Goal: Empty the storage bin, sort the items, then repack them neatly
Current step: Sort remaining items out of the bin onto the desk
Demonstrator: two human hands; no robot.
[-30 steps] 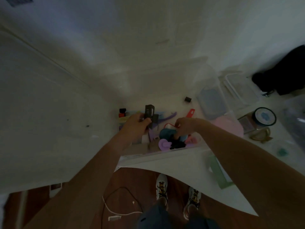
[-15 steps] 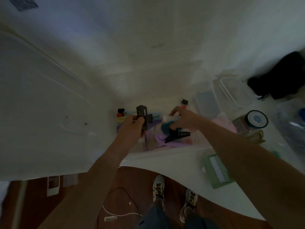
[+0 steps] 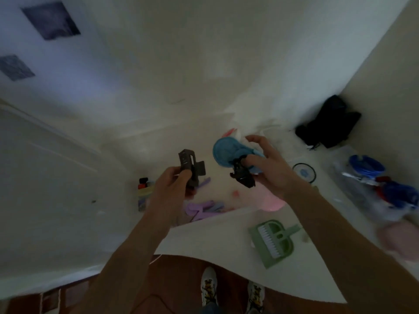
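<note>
Though the dim, blurred picture hides fine detail, the left hand (image 3: 173, 184) curls its fingers round a dark clip-like piece (image 3: 189, 165), held above the clear storage bin (image 3: 226, 210). The right hand (image 3: 268, 168) grips a blue round item (image 3: 226, 152) and a black claw clip (image 3: 241, 176). Both hands have risen out of the bin since a moment ago. Purple pieces (image 3: 204, 209) remain inside; its walls are barely visible.

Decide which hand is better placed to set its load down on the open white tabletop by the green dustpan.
Probably the right hand: holding the blue round plastic piece and black claw clip, it hovers nearer the green dustpan. The left hand grips a black plastic clip farther off.
</note>
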